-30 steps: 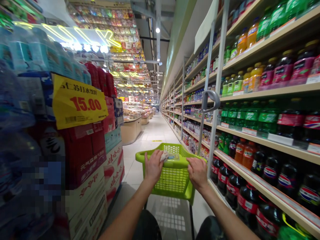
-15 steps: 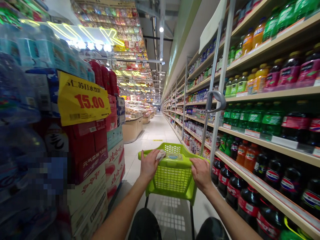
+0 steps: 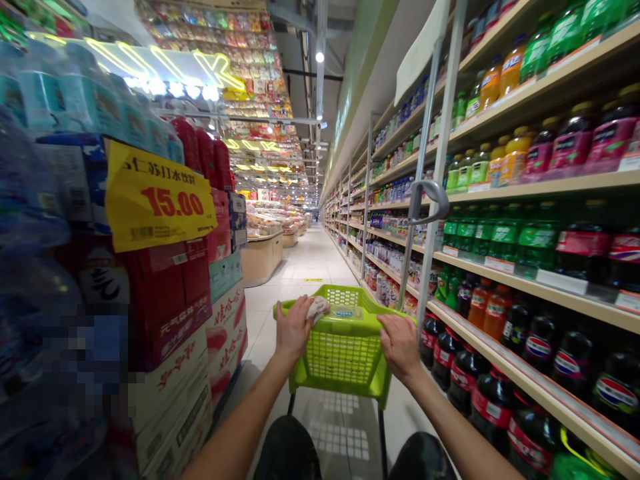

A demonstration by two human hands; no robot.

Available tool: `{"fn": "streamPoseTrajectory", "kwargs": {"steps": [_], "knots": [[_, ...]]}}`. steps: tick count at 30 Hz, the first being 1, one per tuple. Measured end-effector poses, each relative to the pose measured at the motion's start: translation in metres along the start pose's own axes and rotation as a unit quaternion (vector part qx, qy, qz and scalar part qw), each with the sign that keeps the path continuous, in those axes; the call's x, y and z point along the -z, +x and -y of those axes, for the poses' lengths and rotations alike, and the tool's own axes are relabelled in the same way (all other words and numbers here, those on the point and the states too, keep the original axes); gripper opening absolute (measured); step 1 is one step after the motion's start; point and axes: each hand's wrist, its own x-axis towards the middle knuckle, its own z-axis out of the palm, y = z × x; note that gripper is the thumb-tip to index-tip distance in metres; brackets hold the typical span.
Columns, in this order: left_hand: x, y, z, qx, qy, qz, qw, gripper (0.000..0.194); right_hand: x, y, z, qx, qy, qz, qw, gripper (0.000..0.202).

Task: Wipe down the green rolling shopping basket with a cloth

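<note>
A green plastic shopping cart (image 3: 345, 357) stands right in front of me, its basket in a grid pattern. My left hand (image 3: 295, 327) is closed on the left end of its handle. Beside the left thumb is a crumpled whitish cloth or tissue (image 3: 318, 308), pressed against the handle; I cannot tell how firmly it is held. My right hand (image 3: 399, 343) is wrapped round the right end of the handle. A small label (image 3: 348, 313) sits on the middle of the handle. Below, my knees show on both sides of the cart's legs.
Drink shelves (image 3: 530, 273) line the right side, with a grey-handled metal pole (image 3: 425, 202) in front. Stacked drink cartons (image 3: 173, 380) and a yellow price sign (image 3: 163, 200) crowd the left. A tiled aisle (image 3: 305, 257) runs ahead past rounded display counters (image 3: 263, 260).
The carton stack and price sign have shifted slightly left in view, and the near shelves also sit a little further left. Both hands keep their hold on the cart handle.
</note>
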Motion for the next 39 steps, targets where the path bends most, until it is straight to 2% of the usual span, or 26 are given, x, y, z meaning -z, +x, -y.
{"fn": "streamPoseTrajectory", "kwargs": {"steps": [4,6,10,11,12,15,17,18,21,23,25,28,30,32,36,38,39], "knots": [[0.003,0.001,0.024,0.096,0.039,-0.068,0.992,0.032,-0.002,0.0,0.002,-0.004,0.001,-0.001,1.0,0.028],[0.001,0.001,0.018,0.095,0.035,-0.068,0.993,0.032,-0.004,0.0,0.004,-0.008,0.004,-0.005,1.0,0.027],[-0.003,0.003,-0.013,-0.012,-0.017,0.011,1.0,0.033,-0.004,-0.001,0.004,-0.001,0.006,-0.006,1.0,0.027],[-0.002,0.005,-0.016,-0.019,-0.026,0.022,0.999,0.033,-0.003,0.0,0.003,0.001,0.007,-0.005,1.0,0.027],[-0.001,0.007,-0.017,-0.01,-0.028,0.023,0.999,0.033,-0.002,0.0,0.003,0.003,0.007,-0.004,1.0,0.027],[0.005,0.014,-0.012,0.072,-0.019,0.001,0.997,0.03,-0.001,0.0,0.003,0.001,0.01,-0.004,1.0,0.027],[0.005,0.017,-0.017,0.087,-0.02,0.007,0.996,0.029,-0.002,0.0,0.004,-0.005,0.012,-0.009,1.0,0.027],[0.004,0.017,-0.024,0.071,-0.026,0.02,0.997,0.029,-0.002,-0.001,0.004,-0.007,0.013,-0.012,1.0,0.027],[-0.003,0.016,-0.056,-0.03,-0.046,0.071,0.996,0.029,-0.003,0.0,0.004,-0.006,0.014,-0.012,1.0,0.028],[-0.005,0.016,-0.069,-0.075,-0.051,0.089,0.992,0.03,-0.002,0.0,0.003,0.0,0.013,-0.005,1.0,0.028],[-0.003,0.017,-0.065,-0.062,-0.044,0.085,0.993,0.03,-0.001,0.0,0.002,0.005,0.011,0.002,1.0,0.029],[0.004,0.02,-0.038,0.045,-0.012,0.053,0.998,0.03,0.0,-0.001,0.002,0.002,0.013,0.004,1.0,0.03],[0.007,0.021,-0.028,0.081,-0.001,0.045,0.996,0.031,0.0,-0.001,0.003,-0.007,0.019,-0.001,1.0,0.029],[0.005,0.02,-0.034,0.055,-0.009,0.059,0.997,0.03,-0.001,-0.001,0.004,-0.022,0.025,-0.004,0.999,0.029],[-0.007,0.02,-0.075,-0.04,-0.047,0.126,0.99,0.035,0.003,0.013,0.015,-0.055,0.055,-0.02,0.997,0.036],[-0.008,0.022,-0.086,-0.069,-0.072,0.161,0.982,0.046,0.004,0.025,0.028,-0.042,0.09,-0.019,0.995,0.041],[-0.007,0.022,-0.085,-0.076,-0.079,0.175,0.978,0.054,0.003,0.031,0.035,-0.03,0.105,-0.007,0.994,0.042]]}}
